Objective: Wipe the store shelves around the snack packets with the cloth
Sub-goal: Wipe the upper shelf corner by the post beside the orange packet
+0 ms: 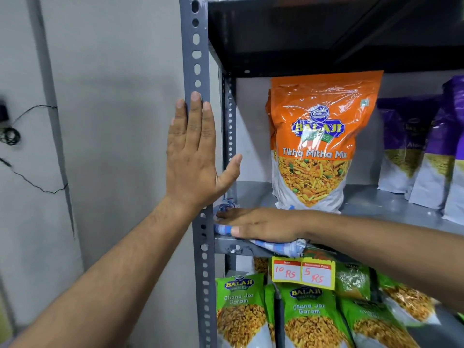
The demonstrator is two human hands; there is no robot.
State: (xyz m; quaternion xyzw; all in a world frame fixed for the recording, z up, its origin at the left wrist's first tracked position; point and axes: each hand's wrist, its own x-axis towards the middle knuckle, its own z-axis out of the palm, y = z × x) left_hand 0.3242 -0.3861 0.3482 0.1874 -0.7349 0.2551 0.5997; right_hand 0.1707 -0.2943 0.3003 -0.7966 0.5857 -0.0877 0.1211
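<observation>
Left forearm closest; my left hand [192,156] lies flat, fingers straight, bracing on the slotted grey upright [198,71], holding nothing. My right hand [261,224] presses the blue checked cloth [281,246] flat on the steel shelf [376,202], front-left corner, just before the orange Tikha Mitha Mix packet [319,139]. Best keep the palm flat and sweep along the edge, skirting the packet.

Left hand [192,156] flat against slotted upright [198,59]; right hand [258,223] presses checked cloth [278,247] onto shelf [376,202] before orange packet [319,136]
</observation>
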